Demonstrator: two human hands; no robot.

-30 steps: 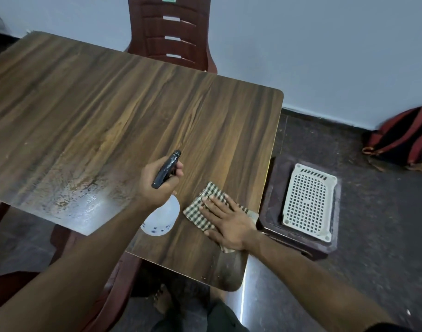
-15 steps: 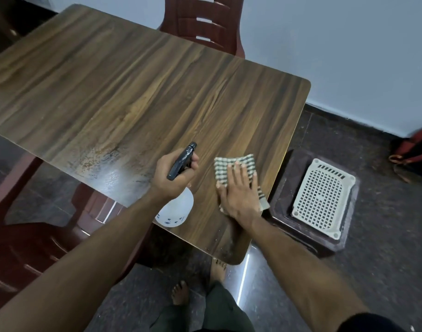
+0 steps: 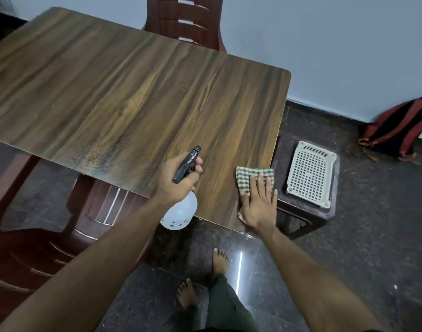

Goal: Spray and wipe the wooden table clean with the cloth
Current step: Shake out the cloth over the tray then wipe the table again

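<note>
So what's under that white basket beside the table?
The white basket sits on a dark stool, whose top shows around the edges. The rest of the stool's top is covered by the basket.

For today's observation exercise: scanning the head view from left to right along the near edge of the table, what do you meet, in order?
Wet speckled patch → left hand gripping the spray bottle → right hand flat on the checked cloth → white perforated tray on the dark stool → striped bag on the floor.
</note>
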